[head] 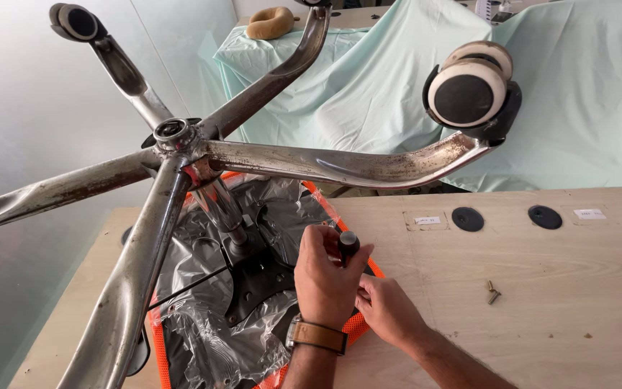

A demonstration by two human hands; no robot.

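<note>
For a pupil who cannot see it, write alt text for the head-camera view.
A person's left hand grips a black screwdriver handle upright over the underside of an overturned office chair, the right hand steadying beside it. The chrome five-star base with castors rises in front; two loose screws lie on the wooden table.

Workshop-like room: wooden workbench, upturned office chair, sheet-draped furniture.

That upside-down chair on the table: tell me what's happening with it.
An office chair lies inverted on a wooden table, its plastic-wrapped seat underside facing up. The person's left hand grips a black-handled screwdriver upright at the seat's edge, while the right hand steadies beside it. Two loose screws lie nearby.
</note>
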